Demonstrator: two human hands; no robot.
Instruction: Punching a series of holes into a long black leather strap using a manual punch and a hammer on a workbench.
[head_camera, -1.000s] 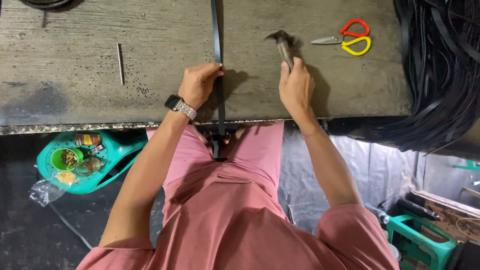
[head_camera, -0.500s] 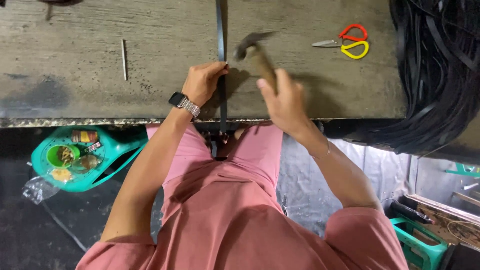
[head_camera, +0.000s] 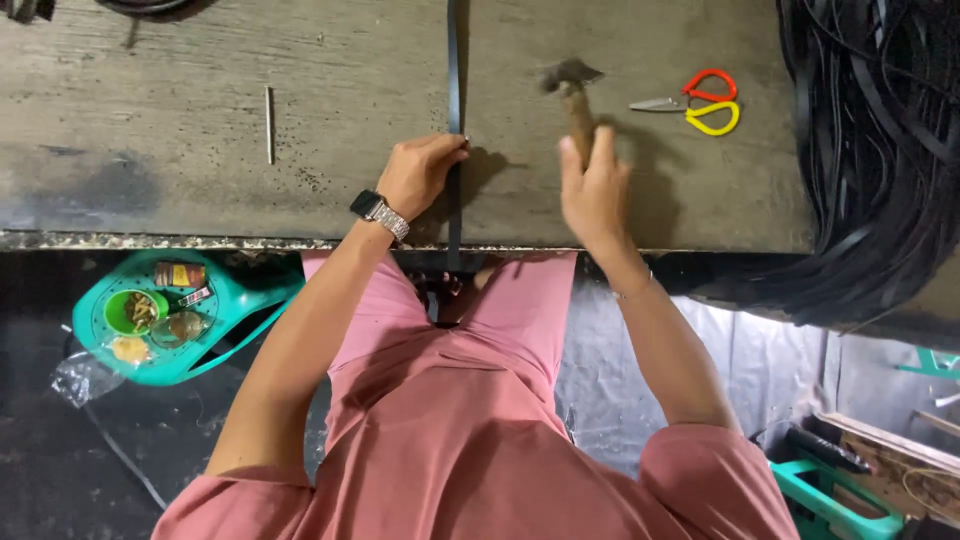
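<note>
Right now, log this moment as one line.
left hand: pinching black strip on workbench | right hand: gripping hammer, raised | scissors: idle

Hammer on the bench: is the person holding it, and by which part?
Yes. The right hand grips the hammer by its wooden handle. The left hand pinches the black strip against the workbench.

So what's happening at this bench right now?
A person in pink sits at a worn wooden workbench. The left hand, wearing a wristwatch, pinches a narrow black strap that runs across the bench and down over its edge. The right hand grips a wooden-handled hammer, raised beside the strap. Red-and-yellow-handled scissors lie to the right, near a heap of black straps.
</note>
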